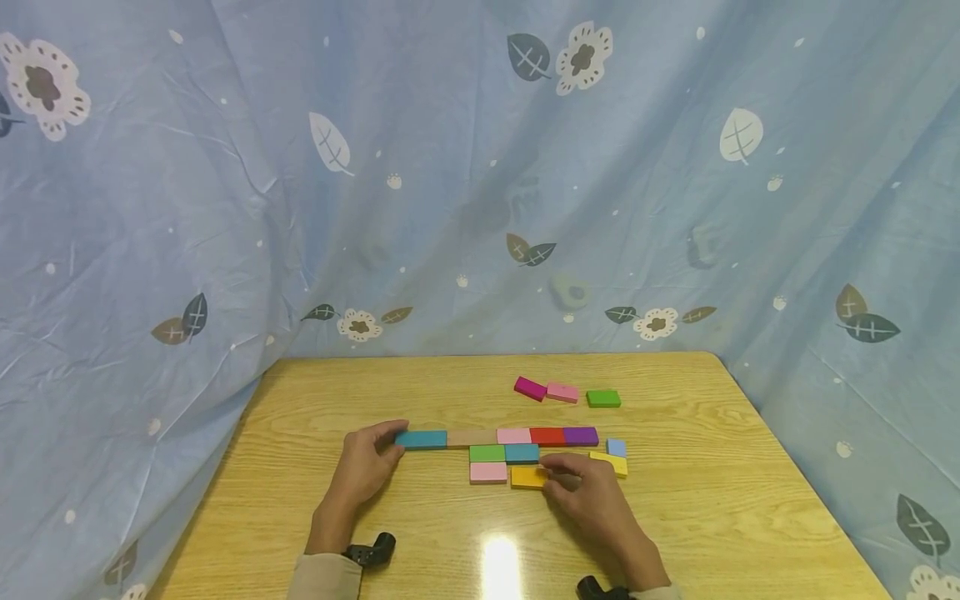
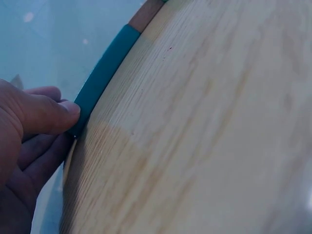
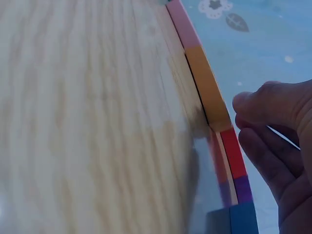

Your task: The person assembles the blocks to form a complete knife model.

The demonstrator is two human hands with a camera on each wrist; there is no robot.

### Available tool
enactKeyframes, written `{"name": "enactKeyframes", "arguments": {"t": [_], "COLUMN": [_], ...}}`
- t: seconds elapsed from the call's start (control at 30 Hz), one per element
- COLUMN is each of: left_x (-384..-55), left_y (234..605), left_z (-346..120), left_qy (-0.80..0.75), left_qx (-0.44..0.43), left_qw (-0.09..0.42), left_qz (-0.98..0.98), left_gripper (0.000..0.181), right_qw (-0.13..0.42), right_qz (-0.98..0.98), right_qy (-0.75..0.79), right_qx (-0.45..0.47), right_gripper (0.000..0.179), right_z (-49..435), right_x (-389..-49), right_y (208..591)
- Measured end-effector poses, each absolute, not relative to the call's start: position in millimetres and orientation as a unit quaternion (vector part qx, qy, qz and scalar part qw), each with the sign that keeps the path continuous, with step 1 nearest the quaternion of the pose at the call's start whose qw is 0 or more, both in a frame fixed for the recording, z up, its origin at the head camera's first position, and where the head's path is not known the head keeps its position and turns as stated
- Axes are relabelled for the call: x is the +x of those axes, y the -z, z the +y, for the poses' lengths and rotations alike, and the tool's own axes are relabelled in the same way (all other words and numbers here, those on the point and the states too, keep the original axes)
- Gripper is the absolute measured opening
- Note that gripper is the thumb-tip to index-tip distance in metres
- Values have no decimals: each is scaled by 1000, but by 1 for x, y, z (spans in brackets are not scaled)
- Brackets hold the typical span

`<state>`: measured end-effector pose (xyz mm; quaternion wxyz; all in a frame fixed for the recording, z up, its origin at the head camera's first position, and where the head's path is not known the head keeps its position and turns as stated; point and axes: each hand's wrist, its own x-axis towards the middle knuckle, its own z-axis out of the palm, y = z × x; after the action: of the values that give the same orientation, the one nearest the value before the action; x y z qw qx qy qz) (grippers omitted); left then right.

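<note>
My left hand (image 1: 367, 462) pinches the left end of a long teal block (image 1: 422, 440). In the left wrist view its thumb lies on the teal block (image 2: 105, 73). This block ends a row of tan (image 1: 472, 437), pink (image 1: 513, 436), red (image 1: 547, 437) and purple (image 1: 581, 436) blocks. My right hand (image 1: 592, 496) is at the right end of an orange block (image 1: 528, 477). In the right wrist view its loosely bent fingertips stand just off the orange block (image 3: 207, 87). Left of that lies a pink block (image 1: 488, 472), under green (image 1: 487, 453) and blue (image 1: 522, 453) ones.
Beyond the row lie magenta (image 1: 530, 388), light pink (image 1: 562, 392) and green (image 1: 603, 398) blocks. A yellow block (image 1: 617, 464) and a small light-blue block (image 1: 617, 447) sit past my right hand. A patterned curtain (image 1: 465, 167) hangs behind the wooden table (image 1: 712, 533).
</note>
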<state>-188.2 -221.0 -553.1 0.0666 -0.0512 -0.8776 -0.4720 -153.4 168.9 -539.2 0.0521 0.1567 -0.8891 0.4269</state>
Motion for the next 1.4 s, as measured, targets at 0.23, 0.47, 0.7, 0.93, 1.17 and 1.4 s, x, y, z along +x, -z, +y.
{"name": "enactKeyframes", "arguments": {"t": [0.23, 0.47, 0.7, 0.93, 1.17, 1.4], "left_x": [-188, -189, -189, -189, -189, -189], "left_y": [554, 554, 555, 554, 554, 553], "left_z": [-222, -222, -223, -222, -221, -221], "left_qy": [471, 474, 475, 479, 472, 472], "left_qx": [-49, -57, -59, -52, -58, -49], "left_qw": [66, 70, 68, 63, 78, 68], "left_qz": [-878, -876, -876, -874, -876, -878], "left_gripper": [43, 43, 43, 43, 43, 44], "right_qw": [75, 78, 82, 81, 91, 89], "right_qz": [-889, -893, -893, -893, -892, -878], "right_qy": [-399, -390, -388, -387, -386, -427], "right_qx": [212, 209, 215, 213, 217, 196], "right_gripper": [28, 28, 25, 27, 28, 25], "right_z": [161, 156, 154, 153, 152, 162], "right_x": [-157, -160, -163, -165, -167, -168], "right_y": [538, 537, 537, 538, 539, 532]}}
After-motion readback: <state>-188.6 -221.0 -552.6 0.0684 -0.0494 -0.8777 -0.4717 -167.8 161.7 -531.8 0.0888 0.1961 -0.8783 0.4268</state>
